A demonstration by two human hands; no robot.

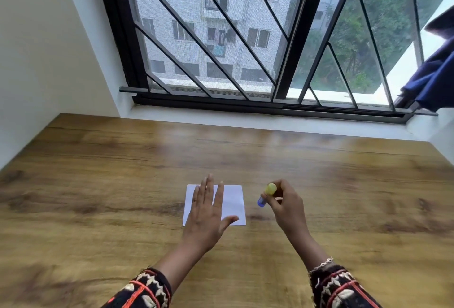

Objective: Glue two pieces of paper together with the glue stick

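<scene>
A white square of paper [233, 203] lies flat on the wooden table [122, 172], near its front middle. My left hand [206, 214] lies over the paper's left half with straight, spread fingers. I cannot tell whether one sheet or two lie there. To the right of the paper, my right hand [286, 204] grips a glue stick [266, 194] with a yellow-green end and a blue end. The stick is tilted, blue end lower, a little above the table.
The table runs back to a white sill under a barred window [245, 62]. A white wall stands on the left. Dark blue cloth [432, 76] hangs at the far right by the window.
</scene>
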